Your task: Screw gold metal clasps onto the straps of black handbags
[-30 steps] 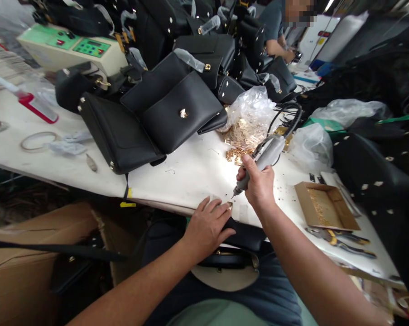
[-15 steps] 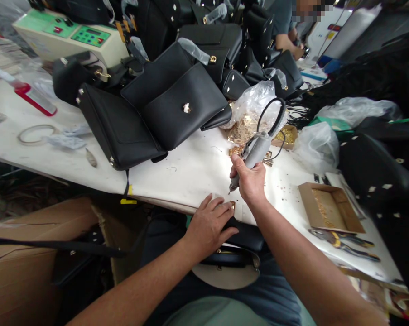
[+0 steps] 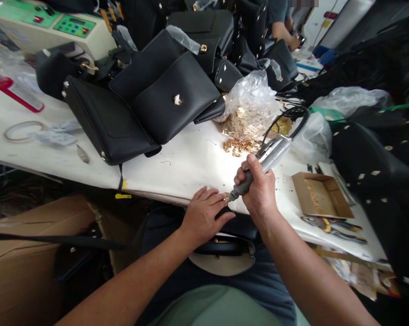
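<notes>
My right hand (image 3: 258,183) is wrapped round a grey electric screwdriver (image 3: 272,154) with a black coiled cord. Its tip meets a small gold metal fitting (image 3: 226,199) at the table's front edge. My left hand (image 3: 206,213) lies flat with fingers stretched out, its fingertips against that fitting and its palm over a black strip of the bag. That black handbag (image 3: 221,246) rests in my lap, its pale flap or lining showing below. Part of the fitting is hidden by my fingers and the screwdriver tip.
Gold fittings (image 3: 240,146) lie heaped beside a clear plastic bag (image 3: 255,97). A large black bag (image 3: 177,97) lies open on the table. To the right are a cardboard tray (image 3: 321,213) of small gold parts and pliers (image 3: 329,225). A co-worker's arm (image 3: 282,31) shows at the back.
My right hand has lowered and tilted the screwdriver, bringing its tip onto the gold fitting. My left hand has stayed on the fitting. The whole view has shifted slightly.
</notes>
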`<state>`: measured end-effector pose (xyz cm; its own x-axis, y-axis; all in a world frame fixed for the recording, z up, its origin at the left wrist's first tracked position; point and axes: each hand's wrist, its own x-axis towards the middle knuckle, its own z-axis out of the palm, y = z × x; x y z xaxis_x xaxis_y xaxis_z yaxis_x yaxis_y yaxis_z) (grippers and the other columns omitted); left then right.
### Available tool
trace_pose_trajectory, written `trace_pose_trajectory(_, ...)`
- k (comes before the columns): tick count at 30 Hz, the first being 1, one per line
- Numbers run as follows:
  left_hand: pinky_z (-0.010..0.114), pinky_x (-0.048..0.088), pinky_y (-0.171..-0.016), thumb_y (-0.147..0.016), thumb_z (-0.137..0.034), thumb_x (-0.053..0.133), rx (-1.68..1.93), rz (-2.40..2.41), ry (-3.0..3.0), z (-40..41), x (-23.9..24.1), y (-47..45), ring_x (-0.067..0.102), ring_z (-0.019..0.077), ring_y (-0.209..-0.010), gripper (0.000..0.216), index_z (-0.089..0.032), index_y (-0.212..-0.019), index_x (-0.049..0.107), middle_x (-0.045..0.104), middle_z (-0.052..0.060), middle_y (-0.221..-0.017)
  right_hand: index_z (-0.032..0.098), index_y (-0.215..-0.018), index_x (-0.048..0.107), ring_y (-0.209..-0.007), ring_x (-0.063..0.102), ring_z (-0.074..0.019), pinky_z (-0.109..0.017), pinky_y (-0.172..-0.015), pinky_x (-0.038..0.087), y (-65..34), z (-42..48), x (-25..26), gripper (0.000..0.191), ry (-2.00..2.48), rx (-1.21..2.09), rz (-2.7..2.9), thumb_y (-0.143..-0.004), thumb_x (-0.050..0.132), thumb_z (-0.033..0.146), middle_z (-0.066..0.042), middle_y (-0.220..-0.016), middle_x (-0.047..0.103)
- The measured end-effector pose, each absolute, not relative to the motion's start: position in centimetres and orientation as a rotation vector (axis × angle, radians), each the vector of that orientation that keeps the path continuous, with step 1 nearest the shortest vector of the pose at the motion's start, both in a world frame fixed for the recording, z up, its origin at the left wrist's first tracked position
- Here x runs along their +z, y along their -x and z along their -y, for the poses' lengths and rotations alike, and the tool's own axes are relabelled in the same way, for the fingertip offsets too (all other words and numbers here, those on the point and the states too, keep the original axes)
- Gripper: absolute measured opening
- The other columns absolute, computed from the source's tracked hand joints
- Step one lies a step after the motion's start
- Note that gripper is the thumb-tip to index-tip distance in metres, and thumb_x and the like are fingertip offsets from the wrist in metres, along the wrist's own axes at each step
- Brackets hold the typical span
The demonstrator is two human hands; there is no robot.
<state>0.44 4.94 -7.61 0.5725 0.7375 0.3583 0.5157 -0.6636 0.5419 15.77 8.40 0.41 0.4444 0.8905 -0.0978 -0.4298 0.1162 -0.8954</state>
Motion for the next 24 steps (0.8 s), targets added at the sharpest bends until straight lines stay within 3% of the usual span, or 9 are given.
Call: trace_pose_trajectory(24,0.051,0.040,-0.115,-0.103,-0.033,0.057,0.807,-1.036,-2.440,-4.98,-8.00,-0.69,0.062,0.0239,-0.122,0.025,-0.024,-0.121,0.071,0.075,0.001,-0.124,0.021,-0.073,0.052,-0.042,0.047,-0.0089,-0.021,-0.041,0.045,-15.58,-7.89,-0.13,0.043,1.118,1.006,0.581,-0.076,0.086,0.048,0.007,-0.053,0.051)
